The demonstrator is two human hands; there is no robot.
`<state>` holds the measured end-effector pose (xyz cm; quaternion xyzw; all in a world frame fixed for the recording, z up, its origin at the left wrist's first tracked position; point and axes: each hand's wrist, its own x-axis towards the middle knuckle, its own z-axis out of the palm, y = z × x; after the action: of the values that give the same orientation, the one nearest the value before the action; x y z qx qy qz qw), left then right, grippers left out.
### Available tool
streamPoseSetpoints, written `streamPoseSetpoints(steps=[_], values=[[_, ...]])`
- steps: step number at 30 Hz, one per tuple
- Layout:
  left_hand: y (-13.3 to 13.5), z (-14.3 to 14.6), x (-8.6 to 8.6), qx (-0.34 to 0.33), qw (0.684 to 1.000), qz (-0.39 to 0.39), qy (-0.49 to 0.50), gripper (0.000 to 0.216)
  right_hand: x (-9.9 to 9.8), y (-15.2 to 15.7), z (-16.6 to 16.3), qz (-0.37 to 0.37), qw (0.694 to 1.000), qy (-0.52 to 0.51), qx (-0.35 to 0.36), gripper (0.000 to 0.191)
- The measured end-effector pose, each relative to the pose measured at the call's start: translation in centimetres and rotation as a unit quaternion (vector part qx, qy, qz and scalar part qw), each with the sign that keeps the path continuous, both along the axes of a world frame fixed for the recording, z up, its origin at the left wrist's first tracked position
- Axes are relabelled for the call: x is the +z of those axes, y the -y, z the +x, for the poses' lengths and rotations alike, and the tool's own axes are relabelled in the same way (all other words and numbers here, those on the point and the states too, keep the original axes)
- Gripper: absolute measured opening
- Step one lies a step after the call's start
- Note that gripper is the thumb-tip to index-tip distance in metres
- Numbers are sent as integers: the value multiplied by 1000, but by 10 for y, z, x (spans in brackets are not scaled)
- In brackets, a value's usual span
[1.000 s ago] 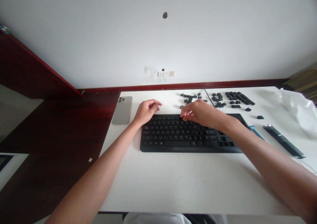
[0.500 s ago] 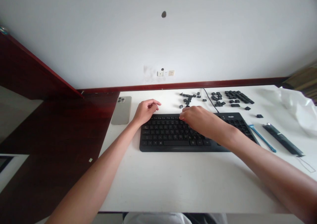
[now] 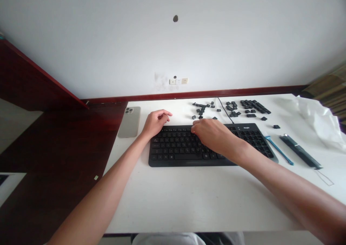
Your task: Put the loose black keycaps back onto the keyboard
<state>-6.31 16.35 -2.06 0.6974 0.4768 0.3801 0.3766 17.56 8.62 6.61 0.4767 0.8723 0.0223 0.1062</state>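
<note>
A black keyboard (image 3: 186,157) lies on the white table, with keycaps on its left part and bare key sockets at its right end. Over its top rows is my right hand (image 3: 212,132), fingers bent and pressed together near the function keys; what is under the fingertips, if anything, is hidden. My left hand (image 3: 155,123) rests at the upper left corner of the keyboard, its fingers loosely curved and apart, holding nothing. Loose black keycaps (image 3: 200,110) lie just behind the keyboard, and more keycaps (image 3: 255,105) are grouped farther right.
A phone (image 3: 129,124) lies to the left on the white table (image 3: 173,198). Right of the keyboard are a thin blue tool (image 3: 279,150) and a dark strap-like item (image 3: 300,152). A crumpled white plastic bag (image 3: 321,120) sits at the far right. The keyboard cable (image 3: 225,109) runs backward.
The whole view has shifted slightly, so things appear a little farther left. Both hands keep nearly the same pose over the keyboard.
</note>
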Motion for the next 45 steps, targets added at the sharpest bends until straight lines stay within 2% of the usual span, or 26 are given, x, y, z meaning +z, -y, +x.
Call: streamPoseSetpoints(steps=[4,7,11,13,16,18,22,29,33,36,39,42,45], values=[[-1,0,-1,-3,1000,2,0,25,-1,-2,0,0,1000,-14,-9,29],[-1,0,-1,-10,1000,-2,5,25,-3,-12,11,-20,995,-94,-3,24],[-1,0,-1,-9,1000,-2,18,24,-4,-35,33,-68,974,-216,13,23],[-1,0,-2,-9,1000,-1,21,24,-3,-50,42,-47,964,-263,-5,22],[-1,0,-2,-8,1000,4,16,25,-6,-79,49,27,946,-317,-58,22],[-1,0,-2,-7,1000,7,14,26,-11,-100,51,52,948,-305,-80,24],[-1,0,-2,-4,1000,3,12,27,-22,-129,47,34,964,-241,-111,33],[-1,-2,-3,-10,1000,9,13,27,-37,-142,28,21,971,-154,-182,31],[0,-1,-3,-9,1000,12,9,27,-42,-148,24,17,969,-152,-195,23],[-1,-1,-3,-6,1000,13,7,28,-39,-149,19,16,969,-164,-182,22],[-2,0,-4,-5,1000,17,13,28,-32,-138,10,29,963,-242,-119,25],[-2,0,-4,-7,1000,20,18,27,-23,-115,-1,43,932,-358,-25,19],[-2,0,-3,-12,1000,22,17,26,-17,-87,-6,51,914,-402,22,14]])
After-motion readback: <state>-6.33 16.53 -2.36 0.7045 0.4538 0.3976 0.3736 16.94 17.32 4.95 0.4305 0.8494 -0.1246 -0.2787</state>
